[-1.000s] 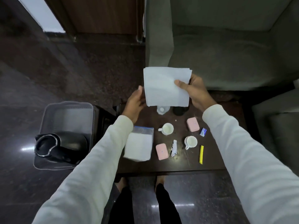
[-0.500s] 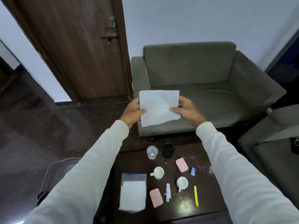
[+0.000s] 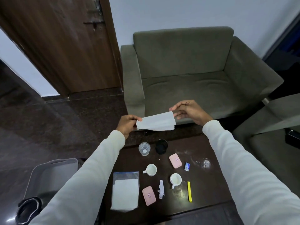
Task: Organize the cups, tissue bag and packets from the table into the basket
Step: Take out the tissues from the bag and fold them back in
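Fingers (image 3: 138, 118) of both hands pinch the tissue (image 3: 156, 121) ends; folding edges squarely (keeping it taut) should help it fit the tissue bag (image 3: 125, 190).

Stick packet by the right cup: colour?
Yellow stick packet, clearest in the head view.

head-worn view, looking forward and down, table (image 3: 203, 189) near below

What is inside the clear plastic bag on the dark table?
The clear plastic zip bag holds a flat stack of white tissues, filling its lower part. How many sheets there are, and anything beneath the top one, is hidden.
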